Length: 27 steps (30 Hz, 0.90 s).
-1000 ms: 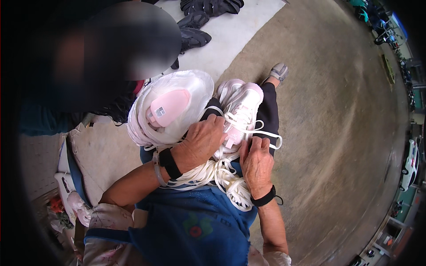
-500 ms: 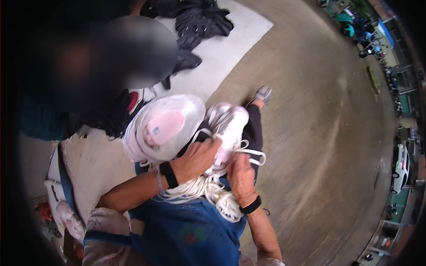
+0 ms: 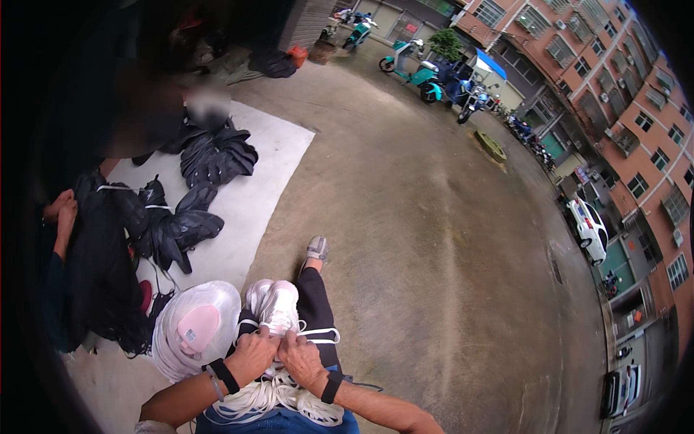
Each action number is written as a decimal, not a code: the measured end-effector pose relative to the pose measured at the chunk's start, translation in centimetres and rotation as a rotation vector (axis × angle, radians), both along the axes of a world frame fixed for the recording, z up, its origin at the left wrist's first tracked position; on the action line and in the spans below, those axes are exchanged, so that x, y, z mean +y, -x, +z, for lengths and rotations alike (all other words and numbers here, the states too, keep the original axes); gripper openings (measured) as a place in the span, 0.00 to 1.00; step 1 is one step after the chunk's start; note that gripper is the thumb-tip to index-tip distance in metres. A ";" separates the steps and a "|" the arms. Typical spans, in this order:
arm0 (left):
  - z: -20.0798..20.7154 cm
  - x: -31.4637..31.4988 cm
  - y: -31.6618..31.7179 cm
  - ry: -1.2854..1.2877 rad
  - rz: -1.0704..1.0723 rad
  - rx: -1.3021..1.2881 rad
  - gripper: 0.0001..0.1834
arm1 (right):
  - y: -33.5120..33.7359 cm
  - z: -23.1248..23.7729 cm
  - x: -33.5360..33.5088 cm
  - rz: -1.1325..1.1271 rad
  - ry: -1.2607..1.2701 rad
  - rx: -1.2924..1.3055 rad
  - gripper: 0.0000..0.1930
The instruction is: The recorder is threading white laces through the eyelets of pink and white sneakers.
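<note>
A white shoe upper [image 3: 276,307] with a loose white lace lies across my lap. My left hand [image 3: 253,355] and my right hand [image 3: 299,356] sit side by side at its near end, fingers pinched on the lace. A heap of white laces [image 3: 275,396] lies just under my wrists. My outstretched leg in black ends in a grey shoe [image 3: 316,248]. Left of the upper stands a clear bag of white and pink shoe parts [image 3: 194,334].
Another person sits at my left with hands [image 3: 61,210] on black material. Piles of black shoe parts [image 3: 210,155] lie on a white sheet [image 3: 275,155]. Concrete ground spreads to the right. Scooters [image 3: 419,69] and a white car [image 3: 589,228] stand far off.
The view has tilted up, so the yard and buildings show. My hands have drawn closer together at the near end of the upper and stay on the lace.
</note>
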<state>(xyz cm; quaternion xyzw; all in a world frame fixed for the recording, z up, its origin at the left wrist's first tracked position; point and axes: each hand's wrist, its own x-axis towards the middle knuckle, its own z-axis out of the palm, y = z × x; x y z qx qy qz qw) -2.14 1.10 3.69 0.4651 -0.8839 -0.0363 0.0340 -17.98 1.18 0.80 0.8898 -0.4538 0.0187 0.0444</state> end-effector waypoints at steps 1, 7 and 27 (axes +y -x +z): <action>0.5 -0.1 -0.1 -0.062 0.020 0.048 0.07 | 0.0 0.0 -0.2 0.028 0.011 -0.004 0.08; -2.0 -0.4 -1.7 -0.019 -0.024 0.353 0.07 | 0.9 -0.7 -0.8 0.067 -0.084 -0.224 0.10; 1.6 -9.4 -1.9 -0.586 0.558 1.059 0.10 | 0.0 4.2 -6.3 -0.420 -0.918 -1.515 0.10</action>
